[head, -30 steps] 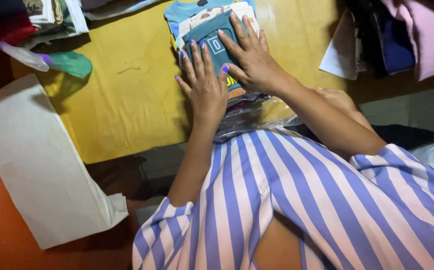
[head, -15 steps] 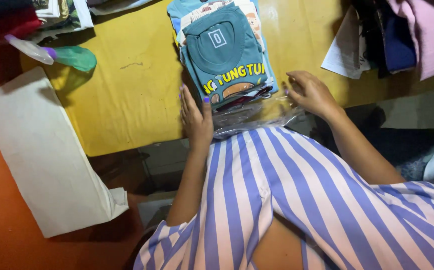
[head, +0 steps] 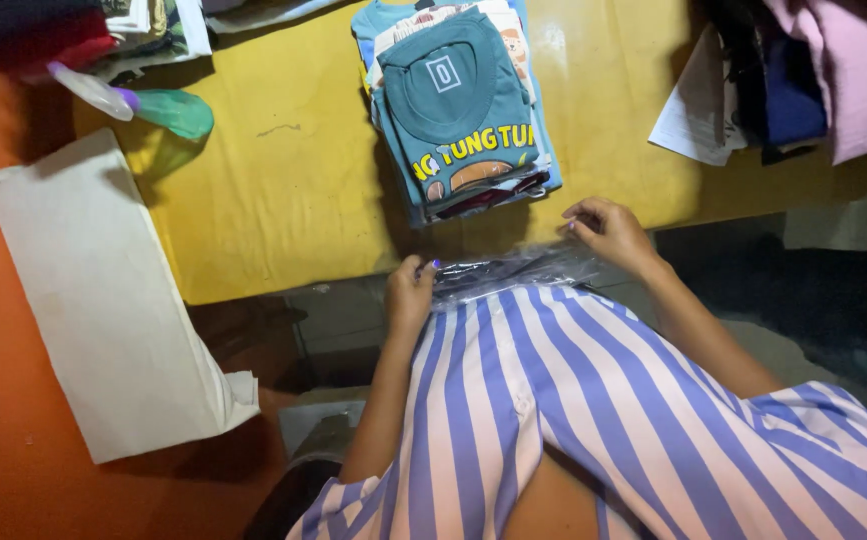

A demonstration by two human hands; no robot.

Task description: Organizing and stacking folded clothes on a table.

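A stack of folded children's shirts (head: 458,115), a teal one with a printed front on top, lies on the yellow table (head: 283,190). Below its near edge, against my striped shirt, stretches a clear plastic bag (head: 508,270). My left hand (head: 410,295) pinches the bag's left end. My right hand (head: 608,232) grips its right end at the table's edge. Both hands are off the stack.
A green spray bottle (head: 153,108) lies at the table's left. A white cloth bag (head: 103,300) rests on the orange surface to the left. Folded clothes (head: 813,70) and a paper sheet (head: 688,115) sit at the right; more garments pile at the top left.
Both hands have left the top of the shirt stack and moved back toward me. They now hold the clear plastic bag at the table's near edge.
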